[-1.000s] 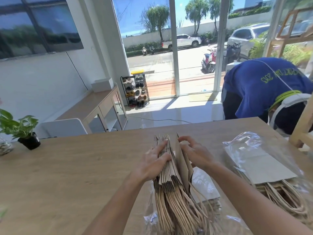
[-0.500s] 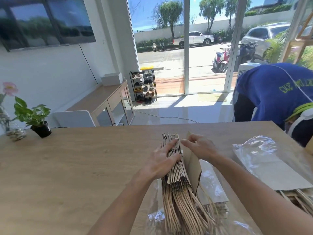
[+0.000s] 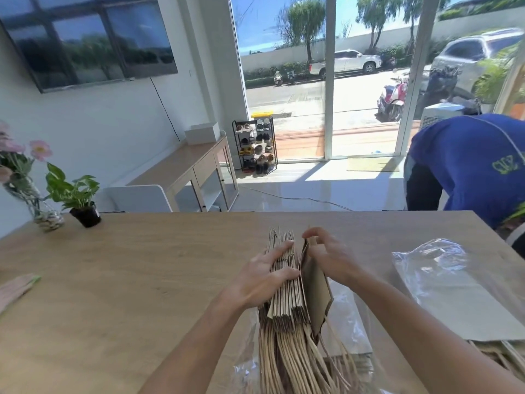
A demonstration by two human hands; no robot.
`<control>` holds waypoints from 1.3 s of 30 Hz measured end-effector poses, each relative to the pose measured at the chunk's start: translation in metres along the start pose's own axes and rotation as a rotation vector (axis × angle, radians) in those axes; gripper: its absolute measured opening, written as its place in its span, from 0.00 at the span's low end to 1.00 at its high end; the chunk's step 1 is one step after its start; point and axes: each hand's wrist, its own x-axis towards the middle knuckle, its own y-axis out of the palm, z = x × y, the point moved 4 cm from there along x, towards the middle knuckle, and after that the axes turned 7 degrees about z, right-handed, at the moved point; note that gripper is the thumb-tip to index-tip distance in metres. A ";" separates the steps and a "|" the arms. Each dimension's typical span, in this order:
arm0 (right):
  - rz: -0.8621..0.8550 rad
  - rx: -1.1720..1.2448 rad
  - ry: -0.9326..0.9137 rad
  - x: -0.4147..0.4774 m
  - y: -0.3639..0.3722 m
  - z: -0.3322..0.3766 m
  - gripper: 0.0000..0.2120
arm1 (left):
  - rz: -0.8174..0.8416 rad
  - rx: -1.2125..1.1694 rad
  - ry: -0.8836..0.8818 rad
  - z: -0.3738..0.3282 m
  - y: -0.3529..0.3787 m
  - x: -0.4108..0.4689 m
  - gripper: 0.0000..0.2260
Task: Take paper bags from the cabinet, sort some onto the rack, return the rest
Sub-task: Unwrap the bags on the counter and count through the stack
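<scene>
A stack of folded brown paper bags [image 3: 287, 302] stands on edge on the wooden table [image 3: 127, 280], twine handles trailing toward me. My left hand [image 3: 261, 277] presses on the stack's left side, fingers across the bag edges. My right hand [image 3: 326, 254] pinches the far top corner of the rightmost bag [image 3: 315, 288], which leans away from the rest. A second pack of bags [image 3: 460, 302] lies flat in clear plastic at the right.
A potted plant [image 3: 79, 200] and a flower vase [image 3: 42, 211] stand at the table's far left. A person in a blue shirt [image 3: 466, 166] bends over beyond the right corner. A low cabinet [image 3: 196, 172] and a shoe rack [image 3: 257, 146] stand behind the table.
My view has turned left, so the vase came into sight. My right hand has drawn the outer bag slightly apart from the stack; my left hand stays on the stack.
</scene>
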 end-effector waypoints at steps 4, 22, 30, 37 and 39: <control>0.003 0.026 -0.017 0.001 -0.001 0.005 0.15 | 0.011 0.013 0.015 -0.007 0.002 0.002 0.28; -0.062 -0.001 0.000 -0.006 -0.004 0.006 0.12 | 0.015 0.016 0.027 -0.001 0.002 0.002 0.31; -0.060 0.051 -0.013 -0.011 0.006 0.014 0.12 | 0.026 -0.011 0.032 0.001 0.000 -0.001 0.30; -0.072 -0.002 0.036 -0.014 0.004 0.012 0.09 | 0.040 0.009 0.058 0.000 -0.001 -0.001 0.29; -0.095 -0.018 0.037 -0.014 0.003 0.013 0.12 | 0.049 0.007 0.053 0.000 -0.001 -0.002 0.29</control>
